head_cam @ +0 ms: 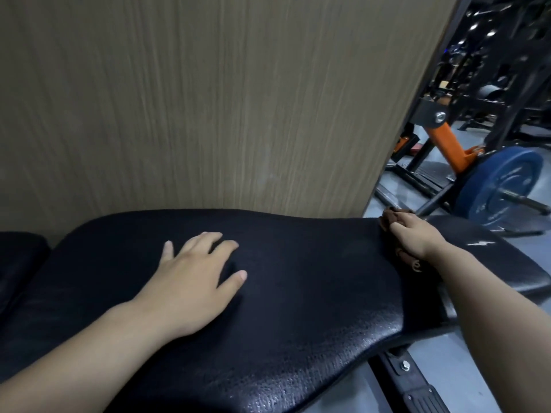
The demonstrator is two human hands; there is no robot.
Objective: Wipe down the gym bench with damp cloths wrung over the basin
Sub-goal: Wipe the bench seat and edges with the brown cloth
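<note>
At right of frame the right hand [413, 234] bunches a brown cloth [390, 217] against the bench pad's [298, 278] far edge; the left hand [193, 278] rests spread, empty. So near the edge, the cloth could slip off toward the floor if that grip loosens.

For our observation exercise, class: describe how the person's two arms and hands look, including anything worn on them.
Both forearms are bare, with no sleeves in view. The left hand and the right hand wear no gloves. No watch, ring, bracelet or other marking shows on either. The fingernails that show on the left hand are short and unpainted.
</note>
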